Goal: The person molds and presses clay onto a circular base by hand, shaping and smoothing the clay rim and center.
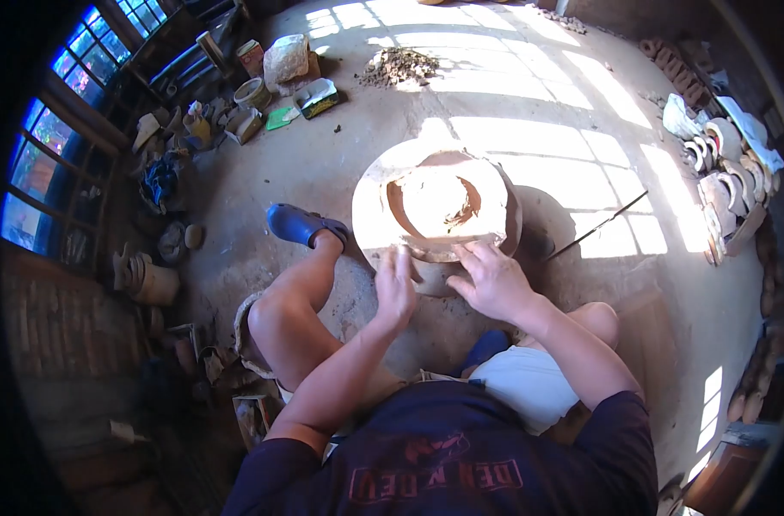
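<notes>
A broad round potter's wheel (373, 193) stands between my knees, brightly lit by the sun. On it lies a ring of wet-looking clay (395, 206) with a raised edge; glare washes out much of its middle. My left hand (396, 288) is at the near left edge of the clay, fingers stretched out and close together. Across from it, my right hand (495, 279) rests its fingertips near the clay's near edge, thumb held apart. Neither hand is wrapped around anything, though the exact contact at the fingertips is hard to make out.
A thin dark stick (598, 225) leans beside the wheel on the right. Beyond it are stacked curved clay pieces (727, 193). A heap of clay lumps (400, 66) lies on the far floor. Boxes, a green-edged tray (316, 96) and a pale bucket (157, 284) stand left.
</notes>
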### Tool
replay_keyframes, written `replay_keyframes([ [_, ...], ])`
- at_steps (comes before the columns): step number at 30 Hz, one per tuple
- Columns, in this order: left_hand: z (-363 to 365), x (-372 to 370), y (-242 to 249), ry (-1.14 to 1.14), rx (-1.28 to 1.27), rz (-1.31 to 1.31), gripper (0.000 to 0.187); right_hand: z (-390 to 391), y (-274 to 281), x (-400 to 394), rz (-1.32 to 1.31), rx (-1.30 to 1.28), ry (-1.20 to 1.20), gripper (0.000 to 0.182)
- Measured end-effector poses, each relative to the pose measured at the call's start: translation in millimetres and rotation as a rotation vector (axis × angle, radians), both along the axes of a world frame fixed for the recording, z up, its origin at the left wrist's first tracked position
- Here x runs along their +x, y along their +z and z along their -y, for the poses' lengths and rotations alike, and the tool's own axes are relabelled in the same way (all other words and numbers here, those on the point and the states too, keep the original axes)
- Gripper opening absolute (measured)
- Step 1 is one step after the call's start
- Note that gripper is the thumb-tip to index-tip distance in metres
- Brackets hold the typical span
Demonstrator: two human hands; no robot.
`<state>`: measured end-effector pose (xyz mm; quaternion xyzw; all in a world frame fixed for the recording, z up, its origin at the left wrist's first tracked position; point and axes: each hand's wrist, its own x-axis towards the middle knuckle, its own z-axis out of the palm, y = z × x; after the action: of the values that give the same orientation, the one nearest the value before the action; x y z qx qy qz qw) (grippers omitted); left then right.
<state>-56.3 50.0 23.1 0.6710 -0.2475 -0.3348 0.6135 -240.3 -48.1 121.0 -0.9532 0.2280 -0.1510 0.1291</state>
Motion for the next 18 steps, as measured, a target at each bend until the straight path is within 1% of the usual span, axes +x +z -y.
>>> replay_keyframes([
  [2, -11.3, -14.6, 26.5, -0.301, -0.059, -0.038, 0.049, -5.1, -3.6, 1.7, 0.035, -0.103, 0.070, 0.066],
  [3, -15.1, -26.8, 49.0, -0.385, -0.055, -0.160, 0.055, -8.3, -8.2, 3.7, 0.089, -0.088, 0.118, 0.057],
  [4, -17.0, -35.7, 64.3, -0.469, -0.054, -0.282, 0.061, -10.6, -12.0, 2.5, 0.070, -0.031, 0.139, 0.051],
  [5, -17.0, -30.2, 53.3, -0.577, 0.003, -0.279, 0.070, -11.5, -15.4, -0.7, 0.050, 0.024, 0.158, 0.045],
  [6, -16.1, -26.7, 52.8, -0.624, 0.039, -0.265, 0.069, -11.8, -17.0, -4.7, 0.029, 0.080, 0.176, 0.039],
  [7, -14.4, -23.6, 53.5, -0.672, 0.077, -0.254, 0.069, -11.0, -16.8, -9.2, 0.019, 0.056, 0.199, 0.027],
  [8, -13.0, -21.3, 53.5, -0.721, 0.115, -0.243, 0.069, -13.1, -17.1, -13.8, -0.006, 0.064, 0.181, 0.027],
  [10, -7.0, -14.4, 57.8, -0.799, 0.216, -0.089, 0.072, -17.5, -11.3, -19.2, -0.055, 0.081, 0.146, 0.027],
  [11, -5.1, -12.5, 59.4, -0.838, 0.268, -0.009, 0.073, -17.9, -8.3, -17.6, 0.056, 0.088, 0.132, 0.027],
  [13, -3.5, -17.4, 49.2, -0.805, 0.147, -0.065, 0.077, -19.8, -0.9, -11.2, 0.280, 0.100, 0.101, 0.027],
  [14, -3.8, -19.8, 45.2, -0.787, 0.086, -0.091, 0.079, -20.1, 1.9, -10.5, 0.258, 0.112, 0.099, 0.027],
  [16, -10.1, -26.7, 56.3, -0.866, 0.178, -0.190, 0.081, -19.7, 6.6, -10.4, 0.209, 0.132, 0.097, 0.027],
  [18, -9.1, -23.5, 64.5, -0.913, 0.272, -0.258, 0.086, -12.9, 7.1, -14.4, 0.066, 0.177, 0.157, 0.026],
])
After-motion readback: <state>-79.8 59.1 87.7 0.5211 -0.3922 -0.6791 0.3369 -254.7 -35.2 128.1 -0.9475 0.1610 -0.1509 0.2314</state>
